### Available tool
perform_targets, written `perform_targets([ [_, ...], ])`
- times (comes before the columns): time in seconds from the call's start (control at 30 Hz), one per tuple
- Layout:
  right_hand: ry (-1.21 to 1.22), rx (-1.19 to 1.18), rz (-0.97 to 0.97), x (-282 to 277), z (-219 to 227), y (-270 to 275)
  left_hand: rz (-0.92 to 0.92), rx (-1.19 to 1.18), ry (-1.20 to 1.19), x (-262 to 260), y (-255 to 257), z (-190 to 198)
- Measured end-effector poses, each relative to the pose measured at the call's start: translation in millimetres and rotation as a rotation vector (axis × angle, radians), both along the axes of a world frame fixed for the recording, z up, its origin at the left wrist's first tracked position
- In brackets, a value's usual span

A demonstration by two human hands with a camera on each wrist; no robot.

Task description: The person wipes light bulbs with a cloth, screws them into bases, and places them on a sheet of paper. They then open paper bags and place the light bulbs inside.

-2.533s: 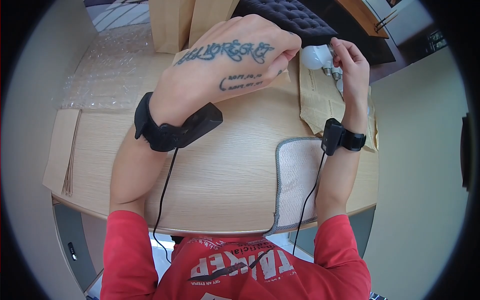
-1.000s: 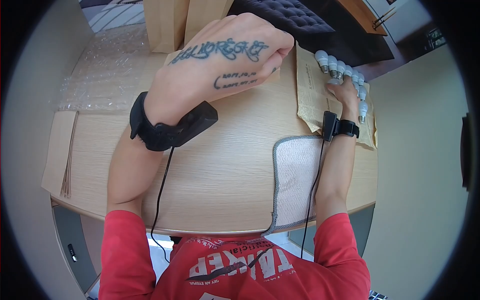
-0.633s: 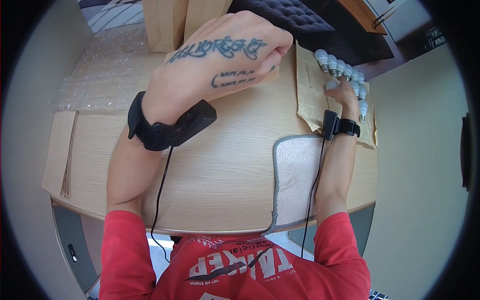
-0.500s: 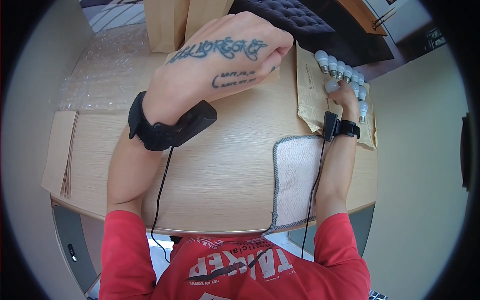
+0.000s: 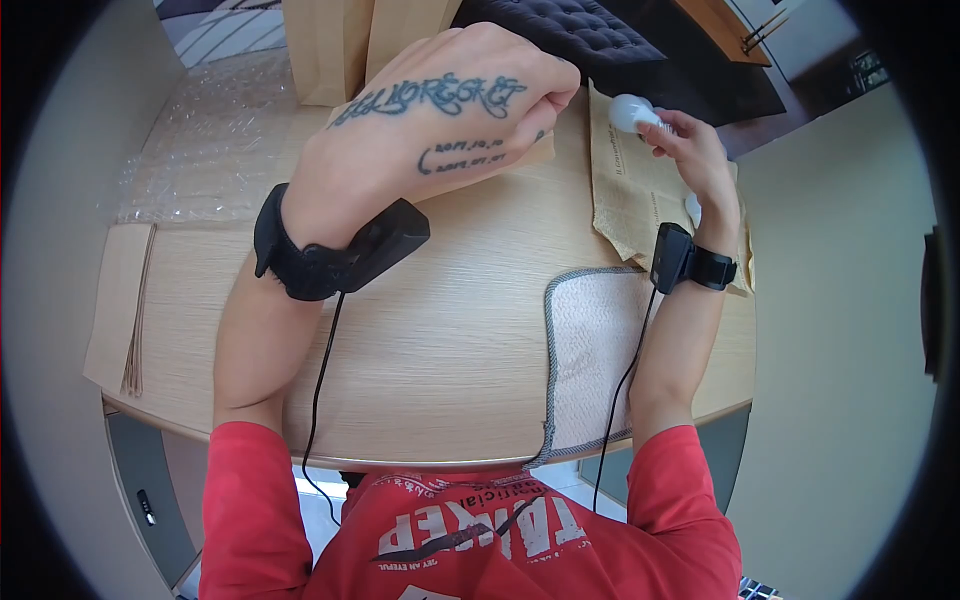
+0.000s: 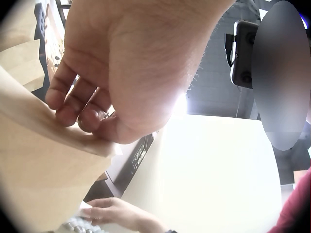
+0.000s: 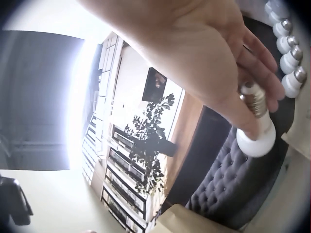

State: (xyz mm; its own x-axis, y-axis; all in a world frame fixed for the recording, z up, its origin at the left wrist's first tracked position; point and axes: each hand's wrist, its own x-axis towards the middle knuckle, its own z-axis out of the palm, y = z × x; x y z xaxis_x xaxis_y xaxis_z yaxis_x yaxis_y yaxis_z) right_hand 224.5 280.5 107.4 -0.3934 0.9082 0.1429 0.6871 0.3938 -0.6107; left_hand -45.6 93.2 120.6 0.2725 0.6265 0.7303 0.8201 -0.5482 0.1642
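Observation:
Low at the left hand's fingertips in the left wrist view is the rim of a brown paper bag (image 6: 48, 170); the left hand (image 6: 131, 63) pinches it. The back of that hand (image 5: 455, 110) hides most of this bag in the head view. A white light bulb (image 5: 632, 112) is between the thumb and fingers of my right hand (image 5: 700, 160), above a printed brown paper (image 5: 625, 215). From the right wrist, the bulb (image 7: 256, 143) shows its metal base up, gripped by the right hand (image 7: 194, 53). Several other bulbs (image 7: 290, 60) stand in a line beyond the fingers.
Upright brown bags (image 5: 330, 50) are behind the left hand, with bubble wrap (image 5: 205, 150) to their left. Flat folded bags (image 5: 120, 300) lie at the table's left edge. A pale cloth (image 5: 595, 370) lies near the front right. Black cables hang from both wrists.
The right hand has lifted a bulb off the group on the printed paper and moved it up and left. The left hand has stayed almost in place.

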Motion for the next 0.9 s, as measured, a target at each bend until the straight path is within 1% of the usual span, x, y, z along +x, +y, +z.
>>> perform_targets([
  [0.1, 0.098, -0.043, 0.071, -9.5, 11.4, -14.8, -0.008, 0.068, -0.016, -3.3, 1.4, -4.3],
  [0.2, 0.192, -0.092, 0.196, -17.3, 19.2, -27.9, 0.0, -0.029, 0.023, 0.4, -8.0, 7.0],
  [0.3, 0.262, -0.163, 0.371, -29.3, 25.0, -49.3, 0.017, -0.098, 0.05, 2.4, -14.5, 14.1],
  [0.4, 0.252, -0.185, 0.432, -40.3, 27.4, -61.0, 0.024, -0.112, 0.054, 2.9, -15.2, 14.9],
  [0.5, 0.145, -0.178, 0.446, -47.2, 24.6, -63.0, 0.026, -0.101, 0.053, 3.5, -14.7, 15.3],
  [0.6, 0.167, -0.256, 0.547, -59.4, 19.4, -73.6, 0.036, -0.076, 0.047, 3.1, -9.4, 13.6],
  [0.7, 0.542, -0.31, 0.731, -64.0, 18.2, -82.1, 0.024, -0.008, -0.014, 2.0, -2.1, 4.9],
  [0.73, 0.539, -0.28, 0.733, -64.3, 18.5, -79.2, 0.019, 0.016, -0.04, 0.2, -1.6, 3.1],
  [0.8, 0.536, -0.219, 0.729, -61.1, 18.9, -69.3, 0.069, -0.083, -0.007, -0.9, -3.9, 6.6],
  [0.9, 0.433, -0.212, 0.717, -57.0, 18.6, -62.7, 0.137, -0.232, 0.044, -0.5, -7.7, 15.4],
])
